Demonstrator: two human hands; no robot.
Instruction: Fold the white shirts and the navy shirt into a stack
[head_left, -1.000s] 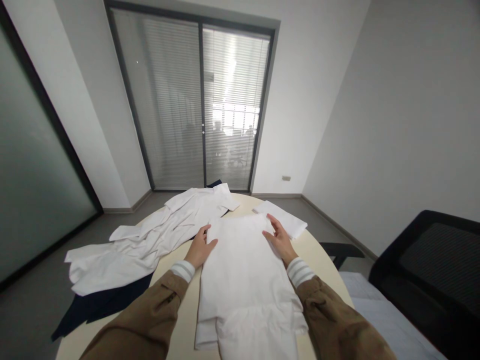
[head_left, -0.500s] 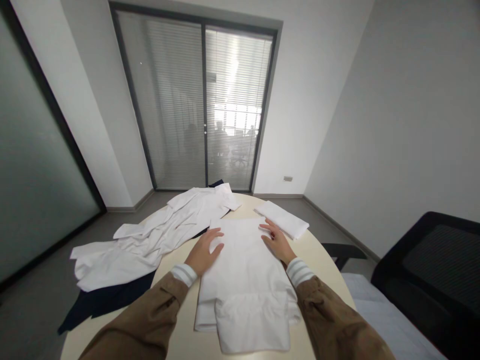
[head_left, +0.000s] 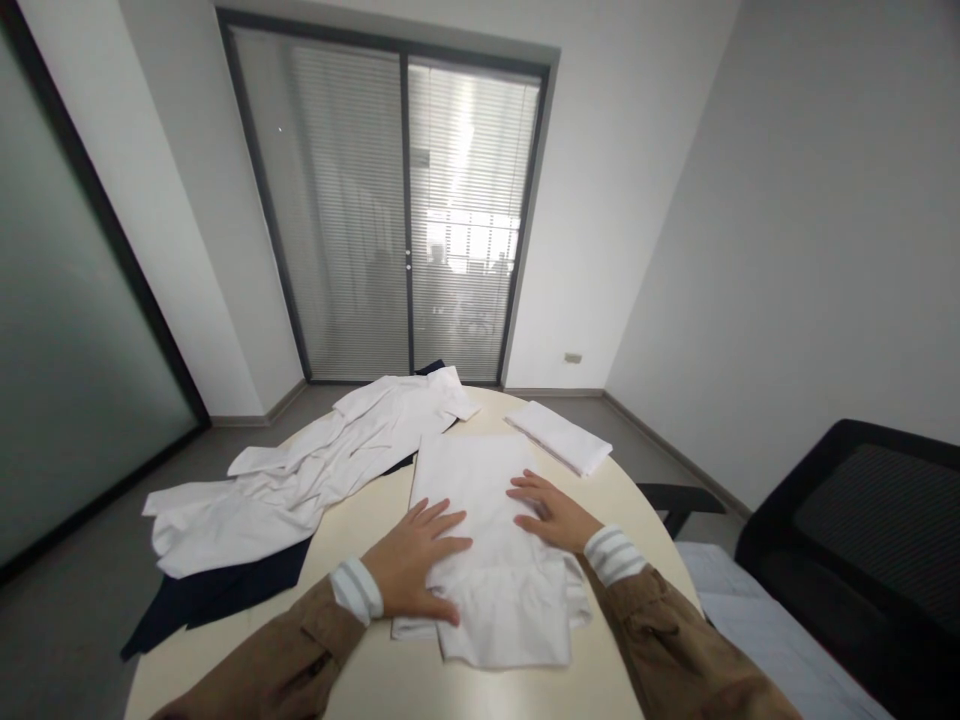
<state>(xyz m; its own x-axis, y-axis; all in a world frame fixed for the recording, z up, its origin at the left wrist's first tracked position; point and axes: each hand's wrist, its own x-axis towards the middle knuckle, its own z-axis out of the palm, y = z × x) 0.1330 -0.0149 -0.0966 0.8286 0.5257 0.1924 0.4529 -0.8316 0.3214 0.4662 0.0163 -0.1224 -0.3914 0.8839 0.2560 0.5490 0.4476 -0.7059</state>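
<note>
A white cloth garment (head_left: pixel 484 465), partly folded into a long rectangle, lies in front of me, its near end doubled over in a loose, wrinkled flap. My left hand (head_left: pixel 416 560) rests with fingers spread on its left side, the thumb near the folded flap. On the right edge, a bit farther up, my right hand (head_left: pixel 555 512) lies open with fingers extended over the fabric. Neither hand grips anything. Just beyond my right hand is a flat folded white cloth (head_left: pixel 562 436).
Crumpled white garments (head_left: pixel 330 470) spread along the left of the round table (head_left: pixel 360 680), over dark navy cloth (head_left: pixel 225 598). At right stands a black mesh chair (head_left: pixel 862 520) beside pale fabric (head_left: pixel 750 610). A glass door (head_left: pixel 337 220) with blinds is behind.
Both hands have come nearer to me along the garment, the left one also moving inward onto it. The garment's near end now sits slightly farther away and more bunched.
</note>
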